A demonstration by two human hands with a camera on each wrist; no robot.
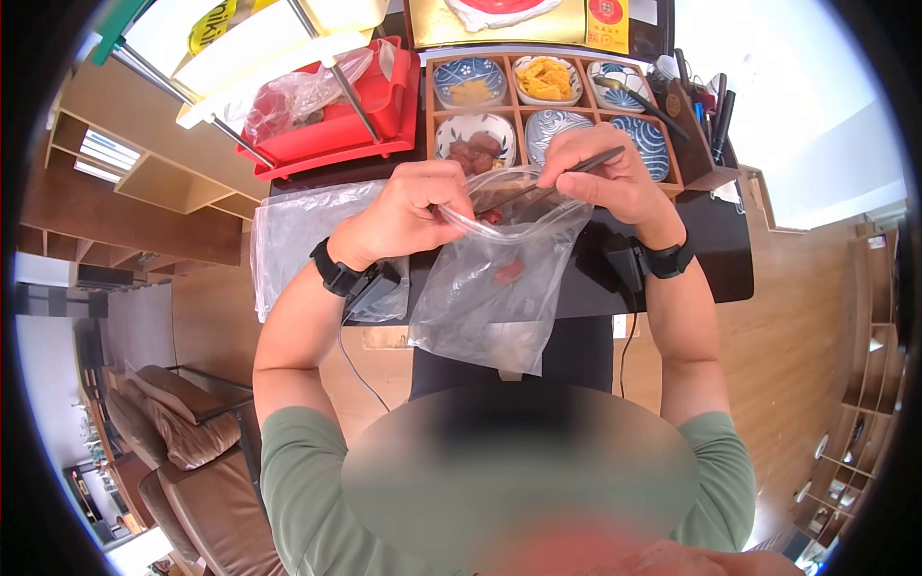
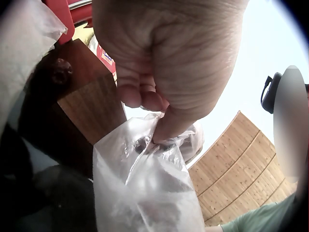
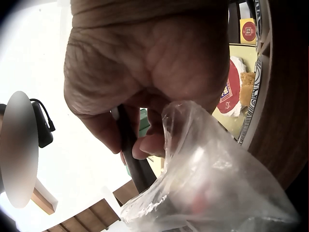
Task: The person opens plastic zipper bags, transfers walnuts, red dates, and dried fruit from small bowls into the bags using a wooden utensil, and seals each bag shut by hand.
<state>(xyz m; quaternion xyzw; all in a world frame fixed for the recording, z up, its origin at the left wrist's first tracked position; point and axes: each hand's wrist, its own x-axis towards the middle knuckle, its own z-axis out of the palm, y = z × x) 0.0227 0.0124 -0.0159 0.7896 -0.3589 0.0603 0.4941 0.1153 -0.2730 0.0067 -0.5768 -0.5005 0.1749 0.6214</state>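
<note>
Left hand (image 1: 408,211) pinches clear bag (image 1: 499,288) rim, held above tabletop (image 1: 711,259); right hand (image 1: 605,178) grips chopsticks (image 1: 552,178) inside mouth (also pinching rim). Risk: rim slips, bag sags, contents drop.

The bag (image 1: 499,278) is thin clear plastic, glossy and creased, as is a second sheet of plastic (image 1: 298,235) lying to its left. The chopsticks (image 1: 562,173) look dark and matt. Far behind, the divided tray (image 1: 519,113) is brown wood holding glazed ceramic bowls (image 1: 469,81). The red bin (image 1: 331,125) is shiny plastic. The tabletop (image 1: 715,250) is dark and smooth.
</note>
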